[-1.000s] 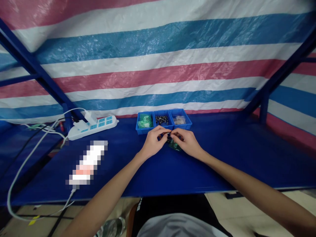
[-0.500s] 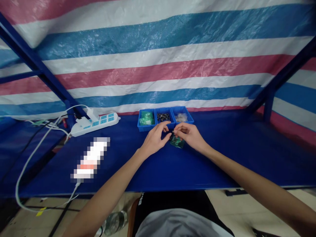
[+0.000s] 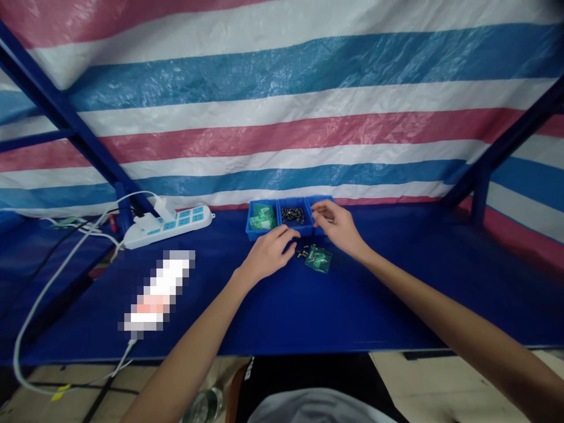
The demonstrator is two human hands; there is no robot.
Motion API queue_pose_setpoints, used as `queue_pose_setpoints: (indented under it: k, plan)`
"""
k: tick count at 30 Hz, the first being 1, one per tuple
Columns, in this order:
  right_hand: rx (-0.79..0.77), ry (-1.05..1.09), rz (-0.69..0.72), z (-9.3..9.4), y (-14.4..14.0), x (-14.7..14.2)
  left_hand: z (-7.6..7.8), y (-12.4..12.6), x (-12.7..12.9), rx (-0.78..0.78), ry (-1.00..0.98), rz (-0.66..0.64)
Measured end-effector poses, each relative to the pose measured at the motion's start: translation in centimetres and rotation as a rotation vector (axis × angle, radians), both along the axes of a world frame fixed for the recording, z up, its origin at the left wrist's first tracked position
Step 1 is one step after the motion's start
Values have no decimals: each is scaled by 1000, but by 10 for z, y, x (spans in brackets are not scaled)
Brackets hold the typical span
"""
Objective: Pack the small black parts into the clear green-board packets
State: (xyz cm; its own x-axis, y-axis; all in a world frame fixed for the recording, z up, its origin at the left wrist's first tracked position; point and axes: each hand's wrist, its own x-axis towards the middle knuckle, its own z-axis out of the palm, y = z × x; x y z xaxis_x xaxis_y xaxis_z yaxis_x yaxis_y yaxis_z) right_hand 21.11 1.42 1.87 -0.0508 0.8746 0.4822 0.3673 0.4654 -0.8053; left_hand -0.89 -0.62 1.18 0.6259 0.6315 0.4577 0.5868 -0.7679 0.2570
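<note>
My left hand [image 3: 272, 254] hovers low over the table just in front of the bins, thumb and fingers apart, with nothing visible in it. A few small dark screws [image 3: 302, 254] lie just right of its fingertips. Beside them rests a small clear plastic bag [image 3: 319, 259] with a green tint and light pieces on or in it. My right hand [image 3: 338, 226] is at the front of the right blue bin [image 3: 324, 200], hiding most of it. Its thumb and index finger stand apart, and I see nothing between them.
The middle blue bin [image 3: 279, 229] holds many small dark screws; the left blue bin [image 3: 250, 226] holds green plastic bags. At left on the blue table [image 3: 352, 317] are a white power strip [image 3: 176, 226] and a blurred-out device [image 3: 161, 291] with a white cable [image 3: 33, 311].
My hands have moved apart: the left drew back leftward, the right moved up to the right bin. The bag and screws between them are now uncovered.
</note>
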Motion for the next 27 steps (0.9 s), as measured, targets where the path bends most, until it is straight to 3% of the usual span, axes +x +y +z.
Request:
queue_pose_setpoints:
  k: [4,9,27]
  plan:
    - [12,-286,91,-18,-25,14,0,-2,2,-82,167,-2]
    - [70,-516,125,-21,-33,10,-1,-1,1,-185,232,19]
    - [157,-796,73,-33,-37,2,-17,6,6,-212,152,1]
